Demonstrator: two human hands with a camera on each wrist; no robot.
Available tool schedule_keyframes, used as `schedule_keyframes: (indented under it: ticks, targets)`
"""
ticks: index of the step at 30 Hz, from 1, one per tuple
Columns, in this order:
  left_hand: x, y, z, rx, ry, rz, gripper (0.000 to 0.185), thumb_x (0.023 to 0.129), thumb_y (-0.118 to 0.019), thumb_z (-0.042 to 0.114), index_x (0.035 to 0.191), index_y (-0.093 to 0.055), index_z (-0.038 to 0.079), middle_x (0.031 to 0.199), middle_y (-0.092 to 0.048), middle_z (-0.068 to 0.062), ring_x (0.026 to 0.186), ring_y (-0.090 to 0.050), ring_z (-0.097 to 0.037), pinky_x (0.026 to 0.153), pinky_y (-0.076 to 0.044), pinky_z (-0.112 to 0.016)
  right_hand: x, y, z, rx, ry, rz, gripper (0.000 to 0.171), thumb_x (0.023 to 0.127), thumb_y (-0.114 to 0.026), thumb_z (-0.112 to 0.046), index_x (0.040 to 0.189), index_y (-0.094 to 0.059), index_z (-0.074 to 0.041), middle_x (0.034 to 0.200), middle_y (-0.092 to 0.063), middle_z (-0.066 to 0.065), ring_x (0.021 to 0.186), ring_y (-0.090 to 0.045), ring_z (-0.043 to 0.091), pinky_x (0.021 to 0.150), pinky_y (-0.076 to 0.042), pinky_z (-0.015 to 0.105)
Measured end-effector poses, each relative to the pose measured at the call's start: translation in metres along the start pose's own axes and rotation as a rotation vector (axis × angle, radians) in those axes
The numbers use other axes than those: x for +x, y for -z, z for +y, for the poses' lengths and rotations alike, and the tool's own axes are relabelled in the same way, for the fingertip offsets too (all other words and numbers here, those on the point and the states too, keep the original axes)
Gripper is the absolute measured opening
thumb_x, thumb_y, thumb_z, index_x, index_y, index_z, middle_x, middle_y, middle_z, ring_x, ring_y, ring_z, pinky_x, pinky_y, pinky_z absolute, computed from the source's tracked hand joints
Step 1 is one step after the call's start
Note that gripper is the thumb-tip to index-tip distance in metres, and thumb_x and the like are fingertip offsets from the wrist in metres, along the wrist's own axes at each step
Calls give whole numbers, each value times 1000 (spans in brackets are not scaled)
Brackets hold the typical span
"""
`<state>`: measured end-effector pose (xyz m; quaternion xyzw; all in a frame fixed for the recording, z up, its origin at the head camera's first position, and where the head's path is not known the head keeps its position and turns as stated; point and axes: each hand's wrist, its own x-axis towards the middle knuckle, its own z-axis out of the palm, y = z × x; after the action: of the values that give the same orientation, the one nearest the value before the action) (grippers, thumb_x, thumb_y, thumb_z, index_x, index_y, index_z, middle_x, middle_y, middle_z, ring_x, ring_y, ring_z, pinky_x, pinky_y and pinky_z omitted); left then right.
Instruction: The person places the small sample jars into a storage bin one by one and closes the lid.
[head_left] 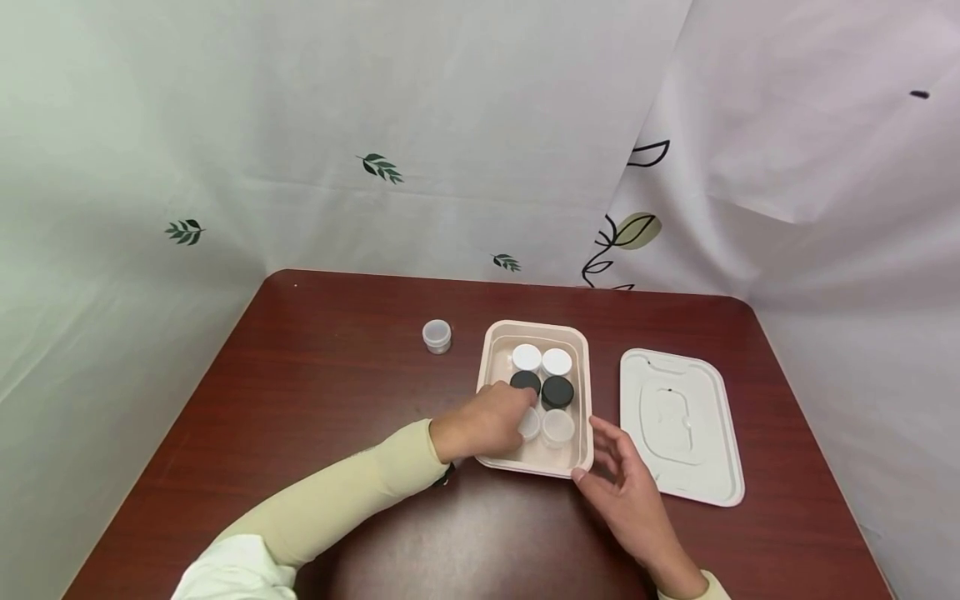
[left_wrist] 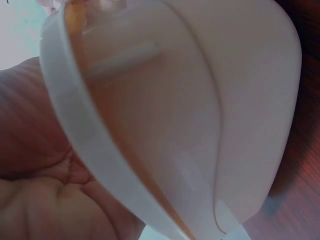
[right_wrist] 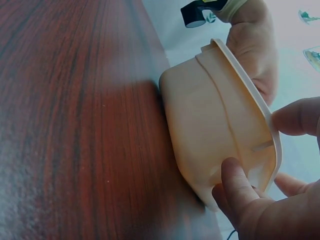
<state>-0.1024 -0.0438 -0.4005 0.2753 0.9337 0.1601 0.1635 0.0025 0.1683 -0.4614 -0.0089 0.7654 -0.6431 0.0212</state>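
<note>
A cream plastic box sits on the table. Inside, in pairs, are white-lidded jars at the back, black-lidded jars in the middle and clear jars in front. My left hand reaches in over the box's left wall and grips the front-left clear jar, partly hiding it. Its index fingertip lies beside the left black lid. My right hand holds the box's near right corner, thumb at the rim and fingers against the outer wall.
A white lid lies flat on the table right of the box. One small clear jar stands to the box's left, farther back. Pale curtain sheets hang behind the dark red table and along both sides.
</note>
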Motion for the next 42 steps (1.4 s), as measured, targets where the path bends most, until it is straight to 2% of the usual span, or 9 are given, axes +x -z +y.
schedule_keyframes:
  ticks: [11,16,20,24,27,30,36,39,42]
  targets:
    - [-1,2,-3,0,-18,34,38,79,-83,6,115,-71,9,97,-76,-9,82,-66,-19,68,-51,-28,0,1,-1,-3,-12,-6,68,94,-74,2,154,-45,-10,145,-58,20,121,-64,22,92,-61,25]
    - [-2,9,-4,-31,-2,59,44,83,-88,17,123,-71,8,108,-78,-10,98,-71,-24,84,-58,-38,-1,1,-1,-5,-10,-6,68,94,-74,1,154,-45,-10,145,-58,21,121,-64,22,92,-61,25]
    - [-4,18,-10,-92,-5,95,46,85,-89,22,125,-73,7,107,-78,-8,97,-71,-22,89,-58,-40,-1,1,0,-4,-9,-5,68,95,-75,0,154,-45,-10,145,-58,21,122,-64,22,92,-61,24]
    - [-7,29,-24,-264,-5,161,43,86,-87,19,124,-74,5,110,-79,-10,100,-73,-20,91,-59,-35,-1,1,-1,-8,-8,-3,67,95,-75,0,154,-45,-10,145,-58,21,122,-64,22,92,-60,24]
    - [-10,40,-37,-423,2,223,42,89,-85,15,127,-73,2,117,-78,-14,107,-74,-24,96,-59,-36,-1,2,-2,-11,-10,-1,67,94,-75,0,154,-46,-10,145,-59,20,121,-64,23,92,-60,24]
    - [-13,53,-51,-529,21,298,42,90,-83,12,129,-72,2,121,-76,-16,111,-74,-30,98,-60,-39,-2,2,-2,-13,-10,0,67,94,-75,0,154,-46,-10,144,-59,20,121,-64,23,92,-60,25]
    - [-16,77,-83,-640,85,440,42,92,-83,16,131,-71,9,129,-74,-8,122,-72,-28,102,-59,-40,-1,2,-4,-17,-7,0,67,94,-75,0,154,-46,-9,143,-59,20,120,-64,22,91,-60,24]
    - [-17,83,-100,-662,121,471,43,93,-82,17,134,-69,11,133,-73,-7,126,-70,-27,104,-58,-43,-1,2,-4,-26,-9,-2,67,94,-75,0,154,-46,-9,144,-59,19,121,-64,22,92,-60,24]
    - [-16,82,-115,-679,149,476,45,94,-81,17,136,-68,10,135,-71,-9,127,-69,-28,105,-57,-44,0,3,-4,-34,-9,-6,67,94,-75,-1,154,-46,-9,145,-59,19,122,-64,22,92,-60,24]
